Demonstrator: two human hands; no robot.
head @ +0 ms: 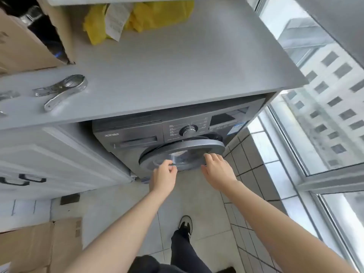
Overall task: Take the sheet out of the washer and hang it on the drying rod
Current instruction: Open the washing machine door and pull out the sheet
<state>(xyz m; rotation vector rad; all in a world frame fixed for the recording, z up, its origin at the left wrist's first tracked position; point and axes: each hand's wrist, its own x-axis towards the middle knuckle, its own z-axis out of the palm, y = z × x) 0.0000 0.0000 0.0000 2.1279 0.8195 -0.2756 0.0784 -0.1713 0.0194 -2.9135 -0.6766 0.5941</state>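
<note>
Under the front edge of the desk [177, 62], the washer [137, 138] door [197, 147] is pinched by the left grip [164, 177] and touched by the spread right grip [217, 170], seemingly to open it for the sheet.

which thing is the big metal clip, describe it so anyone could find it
Start at the grey countertop above the washer and follow it to its left front part. The metal clip lies flat there, right of a cardboard box. It alone is shiny silver, with a round ringed head.

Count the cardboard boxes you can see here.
2. One open cardboard box stands on the counter at upper left, beside the yellow bag. Another cardboard box sits on the floor at lower left. More may lie outside the frame.
</note>
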